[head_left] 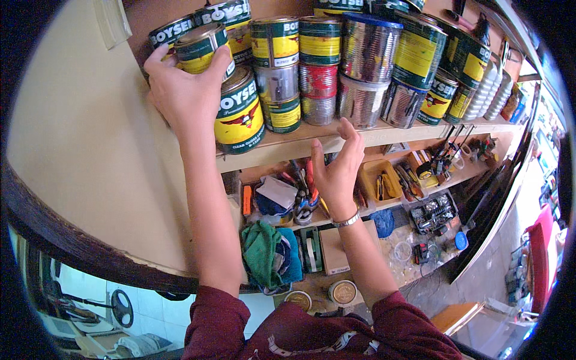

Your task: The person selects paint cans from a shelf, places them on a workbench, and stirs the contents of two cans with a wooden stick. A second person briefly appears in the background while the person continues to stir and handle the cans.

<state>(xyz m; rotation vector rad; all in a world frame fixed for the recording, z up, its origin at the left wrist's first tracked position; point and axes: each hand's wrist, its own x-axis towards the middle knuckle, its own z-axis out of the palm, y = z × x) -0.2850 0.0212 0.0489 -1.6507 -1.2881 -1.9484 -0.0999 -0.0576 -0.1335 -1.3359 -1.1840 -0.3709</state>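
My left hand (186,90) is raised to the top shelf, its thumb and fingers wrapped round a small green and yellow paint can (203,53). That can is above a larger green and yellow paint can (241,117) at the shelf's left end; whether it rests on it I cannot tell. Lower and to the right, my right hand (339,174) is in front of the shelf edge with thumb and fingers apart, holding nothing. Nearest above it is a bare ribbed metal can (361,99). A stack with a red-banded can (318,81) stands between the hands.
Several stacked cans line the wooden shelf (288,144), with white ribbed bottles (492,90) at its right. Below are a yellow tray (381,180), hand tools, a green cloth (262,252), a cardboard box (336,249) and a case of metal bits (433,213). A pale panel (96,150) borders the left.
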